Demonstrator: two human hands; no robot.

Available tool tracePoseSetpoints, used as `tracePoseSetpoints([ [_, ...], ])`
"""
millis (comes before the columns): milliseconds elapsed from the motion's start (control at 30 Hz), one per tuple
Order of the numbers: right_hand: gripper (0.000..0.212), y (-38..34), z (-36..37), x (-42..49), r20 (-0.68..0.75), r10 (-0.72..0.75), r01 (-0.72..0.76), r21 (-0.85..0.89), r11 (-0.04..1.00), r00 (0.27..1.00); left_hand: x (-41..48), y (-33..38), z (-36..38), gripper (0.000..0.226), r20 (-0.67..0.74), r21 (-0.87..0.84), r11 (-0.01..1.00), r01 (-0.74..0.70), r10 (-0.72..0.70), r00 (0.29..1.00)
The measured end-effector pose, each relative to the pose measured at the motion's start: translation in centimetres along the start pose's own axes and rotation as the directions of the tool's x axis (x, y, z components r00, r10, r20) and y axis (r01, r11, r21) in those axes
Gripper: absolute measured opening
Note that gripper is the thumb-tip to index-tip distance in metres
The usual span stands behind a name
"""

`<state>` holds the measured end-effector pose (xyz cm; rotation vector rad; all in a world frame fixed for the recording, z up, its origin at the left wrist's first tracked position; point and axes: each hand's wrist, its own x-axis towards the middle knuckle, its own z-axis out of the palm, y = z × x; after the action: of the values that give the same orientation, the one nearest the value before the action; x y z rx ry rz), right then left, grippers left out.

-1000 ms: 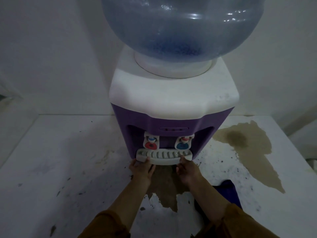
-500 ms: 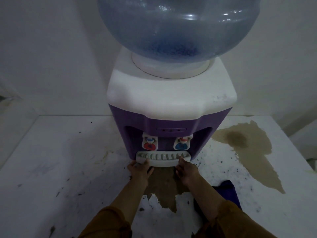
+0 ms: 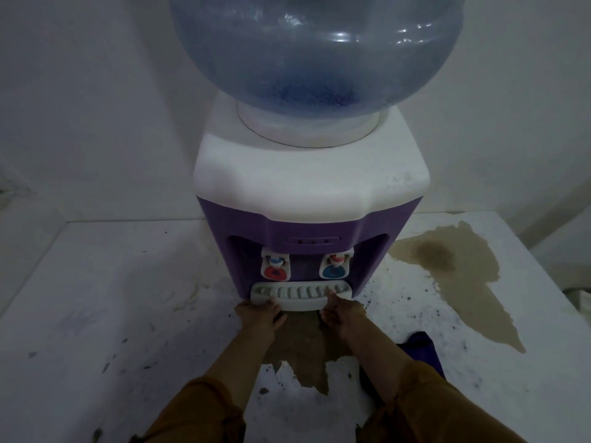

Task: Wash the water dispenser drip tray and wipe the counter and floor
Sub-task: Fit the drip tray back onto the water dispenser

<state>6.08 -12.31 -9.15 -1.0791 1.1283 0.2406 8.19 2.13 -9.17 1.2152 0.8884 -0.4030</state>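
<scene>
purple-and-white water dispenser [image 3: 308,199] stands on the stained white counter [image 3: 96,298]. your left hand [image 3: 260,316] and right hand [image 3: 343,314] each grip an end of the slotted white drip tray [image 3: 300,295], fingers curled on its front edge, tray seated at the base under the red tap [image 3: 275,272] and blue tap [image 3: 332,270]. brown spill [image 3: 454,276] to the right.

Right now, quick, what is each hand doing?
Left hand: closed on the left end of the drip tray.
Right hand: closed on the tray's right end, one of its fingers over the top.
</scene>
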Motion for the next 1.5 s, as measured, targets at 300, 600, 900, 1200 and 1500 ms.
tracePoseSetpoints([
  [300,0.038,-0.1,-0.2,0.2,0.025,-0.023,0.024,-0.057,0.998,0.999,-0.5,-0.1,-0.5,0.033,0.046,0.000,1.000,0.002,-0.002,0.999],
  [600,0.017,0.3,-0.8,-1.8,0.067,0.041,-0.054,0.204,0.977,0.997,-0.8,-0.7,-0.9,0.058,0.020,-0.142,0.990,-0.022,0.025,0.999],
  [900,0.012,0.6,-3.3,-3.8,0.135,0.017,-0.035,0.134,0.990,0.991,-3.1,-2.4,-0.5,0.064,0.066,-0.022,0.985,-0.173,0.174,0.982],
  [1200,0.013,1.0,-6.5,-4.8,0.208,-0.023,0.018,0.023,1.000,0.978,-5.6,-3.9,1.5,0.070,0.117,0.235,0.939,-0.251,0.229,0.966],
  [1500,0.013,0.1,-5.7,-5.1,0.237,-0.026,0.037,-0.039,0.999,0.971,-4.7,-3.9,0.7,0.034,0.109,0.202,0.969,-0.143,0.123,0.986],
])
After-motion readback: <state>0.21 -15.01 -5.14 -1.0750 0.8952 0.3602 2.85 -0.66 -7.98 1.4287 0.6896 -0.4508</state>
